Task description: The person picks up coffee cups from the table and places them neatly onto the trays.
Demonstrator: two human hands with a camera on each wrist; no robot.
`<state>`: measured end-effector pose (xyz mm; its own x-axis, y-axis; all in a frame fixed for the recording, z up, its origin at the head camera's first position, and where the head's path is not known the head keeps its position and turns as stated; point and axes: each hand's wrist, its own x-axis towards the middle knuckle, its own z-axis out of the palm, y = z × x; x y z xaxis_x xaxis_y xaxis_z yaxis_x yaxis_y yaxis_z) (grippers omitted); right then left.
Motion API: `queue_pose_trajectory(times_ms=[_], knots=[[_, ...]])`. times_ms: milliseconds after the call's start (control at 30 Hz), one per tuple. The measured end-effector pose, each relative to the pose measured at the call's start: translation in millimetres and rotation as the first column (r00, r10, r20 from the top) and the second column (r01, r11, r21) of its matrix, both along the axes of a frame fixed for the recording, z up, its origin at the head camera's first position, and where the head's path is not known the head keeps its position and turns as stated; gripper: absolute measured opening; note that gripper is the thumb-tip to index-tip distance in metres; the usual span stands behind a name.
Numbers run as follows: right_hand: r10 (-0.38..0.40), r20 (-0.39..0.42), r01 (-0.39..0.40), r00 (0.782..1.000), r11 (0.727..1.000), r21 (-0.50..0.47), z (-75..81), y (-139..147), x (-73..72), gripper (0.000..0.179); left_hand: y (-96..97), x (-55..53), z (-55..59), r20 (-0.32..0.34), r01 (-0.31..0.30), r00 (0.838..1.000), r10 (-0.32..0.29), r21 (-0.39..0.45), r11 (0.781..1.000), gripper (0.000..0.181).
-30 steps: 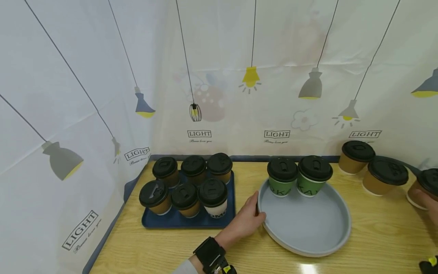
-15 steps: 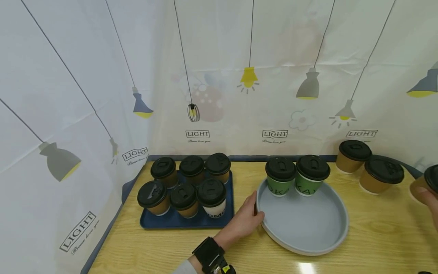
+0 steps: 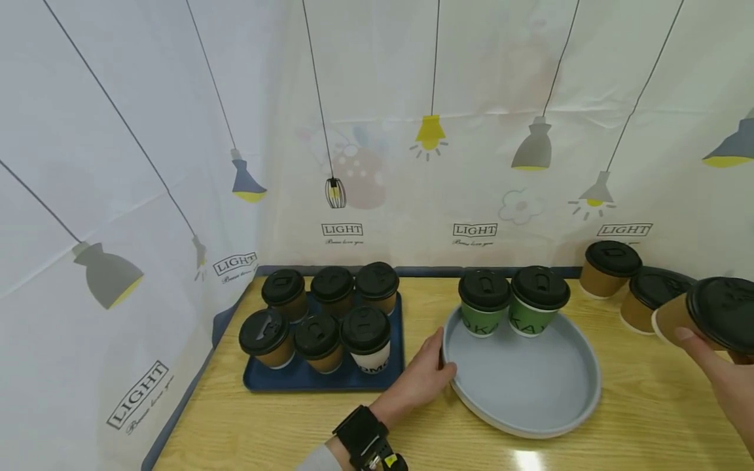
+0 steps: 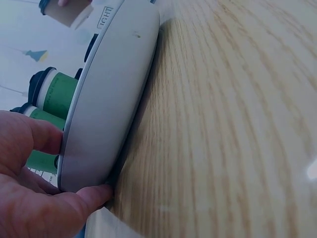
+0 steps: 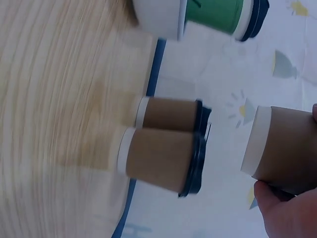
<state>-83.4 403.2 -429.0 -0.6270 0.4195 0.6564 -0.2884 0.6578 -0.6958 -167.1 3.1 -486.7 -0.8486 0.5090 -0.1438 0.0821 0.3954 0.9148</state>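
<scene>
My left hand [image 3: 421, 376] grips the left rim of a round grey tray [image 3: 524, 386], thumb and fingers on either side of its wall in the left wrist view. Two green paper cups with black lids, a left one [image 3: 483, 314] and a right one [image 3: 535, 314], stand at the tray's back. At the right edge of the head view, my right hand [image 3: 724, 386] holds a brown lidded paper cup [image 3: 677, 319], tilted and raised off the table. The right wrist view shows this brown cup [image 5: 287, 148] well apart from two standing brown cups.
A blue rectangular tray [image 3: 253, 379] at left bears several brown cups and one white cup [image 3: 371, 356]. Two brown cups, one at the back [image 3: 603, 278] and one nearer [image 3: 636, 314], stand on the wooden table [image 3: 648, 405]. A printed curtain [image 3: 412, 183] hangs behind.
My right hand has lifted the brown cup off the table and brought it leftward, before the two standing brown cups. The left hand stays on the round tray's rim.
</scene>
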Motion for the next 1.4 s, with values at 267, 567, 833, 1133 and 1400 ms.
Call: queue_pose_trajectory(times_ms=[267,567,833,1133,1400], knots=[[0.053,0.139,-0.034,0.989,0.990,-0.133,7.4,-31,0.9,0.065,0.9,-1.1,-0.5,0.004,0.007,1.000,-0.007,0.010,1.000,0.072],[0.172,0.389,-0.105,0.905,0.977,-0.187,-11.9,-55,4.1,0.094,0.4,-2.7,-0.5,-0.003,0.008,1.000,-0.008,0.006,1.000,0.072],[0.282,0.454,-0.216,0.845,0.957,-0.192,-24.2,-64,-0.5,0.098,0.0,-3.9,-2.0,0.015,0.003,1.000,-0.003,0.016,1.000,0.073],[0.324,0.614,-0.268,0.720,0.946,-0.185,-37.0,-65,-6.7,0.111,-0.2,-3.8,-2.6,-0.008,0.013,1.000,-0.013,0.019,1.000,0.072],[0.296,0.674,-0.259,0.677,0.953,-0.158,-40.6,-65,-13.4,0.117,0.1,-2.9,-1.7,-0.005,0.018,1.000,-0.018,0.025,1.000,0.072]])
